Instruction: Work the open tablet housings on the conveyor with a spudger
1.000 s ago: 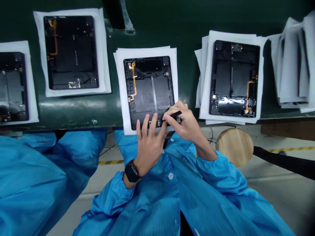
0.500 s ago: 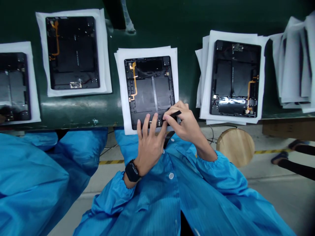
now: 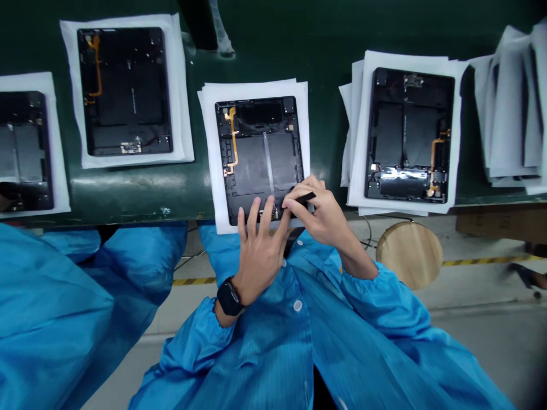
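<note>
An opened black tablet housing [image 3: 250, 182] lies on white foam sheets [image 3: 208, 125] in front of me. An orange flex cable [image 3: 233, 139] runs down its left side, and a pale strip [image 3: 268, 159] crosses its middle. My left hand [image 3: 262, 250], fingers spread, rests on the near edge beside a small circuit board [image 3: 274, 214]. My right hand [image 3: 318, 210] pinches a thin black stick-like tool [image 3: 306, 197] over the near right corner. The tool's tip is hidden by the fingers, so what it touches cannot be made out.
More opened tablet housings lie on foam sheets at left [image 3: 128, 102], far left [image 3: 25, 148] and right [image 3: 410, 131]. Foam sheets [image 3: 510, 114] are stacked at far right. A co-worker's blue sleeve [image 3: 51, 307] is at left. A round wooden stool [image 3: 409, 255] stands below the green table [image 3: 273, 40].
Both my hands and the tool stay almost in place. On the floor at right, a passer-by's feet have moved further right, nearly out of view.
</note>
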Tool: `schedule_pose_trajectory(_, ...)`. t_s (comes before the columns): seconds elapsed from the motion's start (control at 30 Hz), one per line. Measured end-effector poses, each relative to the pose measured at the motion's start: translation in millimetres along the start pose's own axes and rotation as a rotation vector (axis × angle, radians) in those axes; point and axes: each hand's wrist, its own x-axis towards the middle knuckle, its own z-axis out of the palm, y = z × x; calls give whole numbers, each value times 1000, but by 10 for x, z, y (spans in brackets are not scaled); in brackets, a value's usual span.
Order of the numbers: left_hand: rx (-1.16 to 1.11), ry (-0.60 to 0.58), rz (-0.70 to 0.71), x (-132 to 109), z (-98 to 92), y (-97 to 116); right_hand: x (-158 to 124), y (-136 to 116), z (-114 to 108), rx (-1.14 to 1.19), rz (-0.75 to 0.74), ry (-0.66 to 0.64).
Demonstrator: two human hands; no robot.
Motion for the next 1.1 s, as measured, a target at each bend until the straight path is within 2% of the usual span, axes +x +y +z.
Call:
schedule_pose_trajectory(0.43, -1, -1, 2, -1, 12, 0, -4, -4, 17, -34, -20, 10)
schedule_pose_trajectory(0.83, -147, 96, 71, -79, 15, -148, 1, 9, -5, -1, -53, 17)
schedule_pose_trajectory(1.1, -102, 96, 63, -57, 10, -130, 1, 25, -11, -11, -101, 31)
